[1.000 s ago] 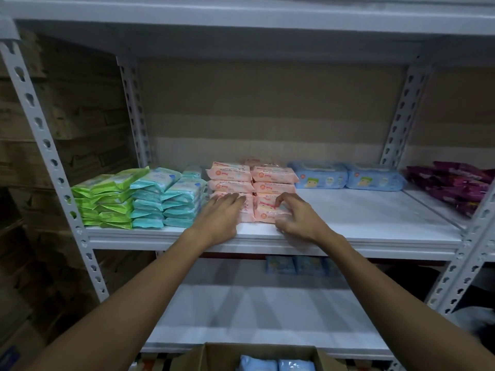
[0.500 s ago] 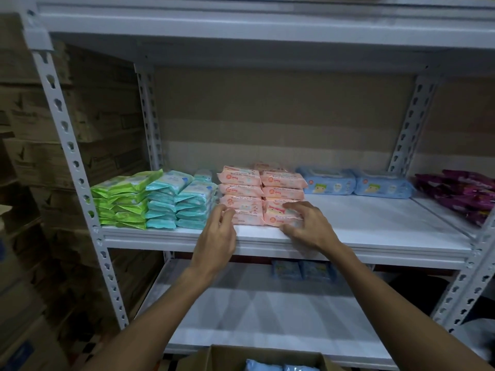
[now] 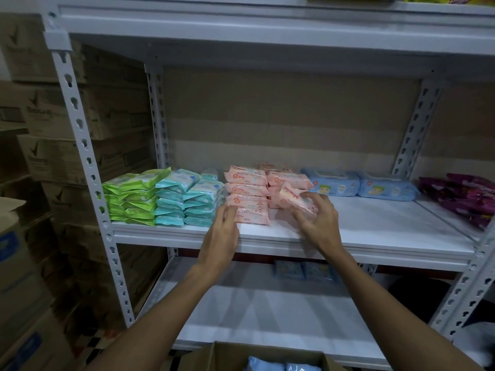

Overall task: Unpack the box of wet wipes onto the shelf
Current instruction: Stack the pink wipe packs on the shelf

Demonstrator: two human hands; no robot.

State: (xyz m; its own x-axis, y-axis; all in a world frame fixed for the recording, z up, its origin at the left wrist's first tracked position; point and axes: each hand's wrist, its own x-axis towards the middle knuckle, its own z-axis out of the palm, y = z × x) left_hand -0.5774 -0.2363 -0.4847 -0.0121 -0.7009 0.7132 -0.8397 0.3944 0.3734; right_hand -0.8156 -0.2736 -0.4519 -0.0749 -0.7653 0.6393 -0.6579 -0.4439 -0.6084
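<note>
On the front of the white metal shelf board [image 3: 388, 226], a soft pink plastic pack of wet wipes [image 3: 293, 200] is tilted, lifted off the board at the foot of the right-hand pink stack [image 3: 288, 179]. The right hand [image 3: 320, 222] grips it, fingers curled over its top and near end. The left hand [image 3: 221, 234] reaches in beside it, its fingers loosely bent, holding nothing, the tips touching the front left corner of the left-hand pink stack [image 3: 247, 194], which is four packs high.

Left of the pink stacks stand teal packs [image 3: 187, 196] and lime-green packs [image 3: 134, 195]; to the right, at the back, lie two larger pale blue packs with flip lids [image 3: 332, 183]. Purple packs [image 3: 466, 196] sit on the neighbouring board. Below, the lower white board [image 3: 241, 306] carries small blue packs [image 3: 302, 271] at its back. At the bottom edge an open brown cardboard box [image 3: 214, 354] holds light blue packs [image 3: 267, 364]. Slotted white uprights [image 3: 83, 145] frame the rack, with brown cartons [image 3: 80, 116] stacked at left.
</note>
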